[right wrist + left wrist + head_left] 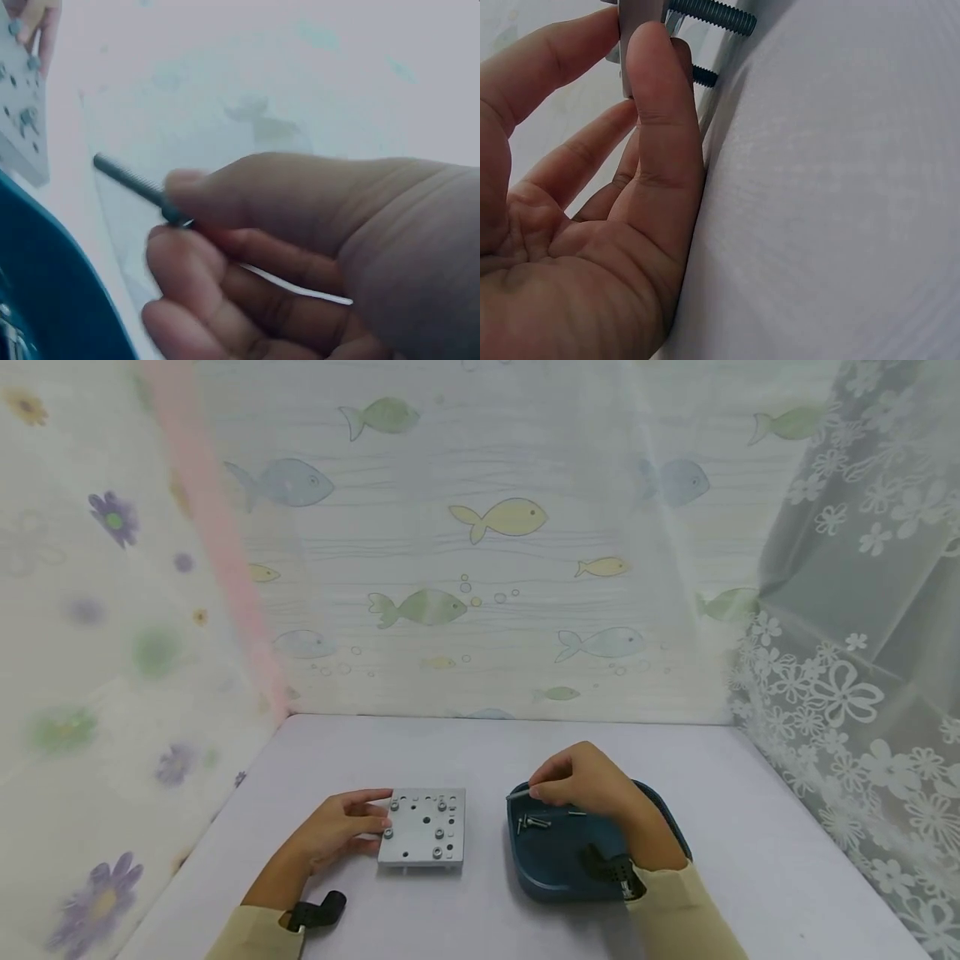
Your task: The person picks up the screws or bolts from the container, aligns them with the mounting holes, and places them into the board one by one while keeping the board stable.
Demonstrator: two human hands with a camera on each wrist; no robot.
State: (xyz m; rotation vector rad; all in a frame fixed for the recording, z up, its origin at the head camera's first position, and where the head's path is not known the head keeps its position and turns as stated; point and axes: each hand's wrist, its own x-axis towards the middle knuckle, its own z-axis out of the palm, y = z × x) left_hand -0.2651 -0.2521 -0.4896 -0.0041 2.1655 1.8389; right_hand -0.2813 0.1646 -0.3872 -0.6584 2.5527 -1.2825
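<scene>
A square silver metal plate (414, 842) with holes and several socket-head bolts set in it rests on the table, left of centre. My left hand (333, 837) grips its left edge between thumb and fingers. Below the plate, a dark threaded bolt end (716, 15) sticks out in the left wrist view. Over the far left rim of the blue tray (551, 891), my right hand (592, 787) pinches a bolt (129, 181) near its head, the threaded end pointing left toward the plate. Loose bolts (536, 822) lie inside the tray.
A white cloth covers the table (480, 922). Behind it hangs a fish-print curtain (495, 652), with a flower-print one (112, 693) at left and a lace one (847, 693) at right. The tray's raised rim stands right of the plate.
</scene>
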